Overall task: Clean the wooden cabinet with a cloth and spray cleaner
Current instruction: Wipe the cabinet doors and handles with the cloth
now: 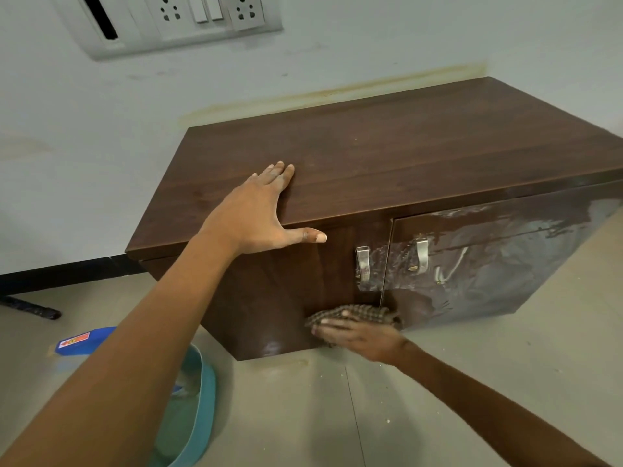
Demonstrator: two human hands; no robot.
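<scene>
A teal basin sits on the tiled floor — a white switchboard on the wall.

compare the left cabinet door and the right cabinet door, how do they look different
The left door shows bare dark wood grain, while the right door is covered in a wrinkled, shiny, greyish film. The right hand presses a checked cloth against the bottom of the left door; nothing touches the right door. Both are shut, and each has a metal handle beside the centre seam.
</scene>
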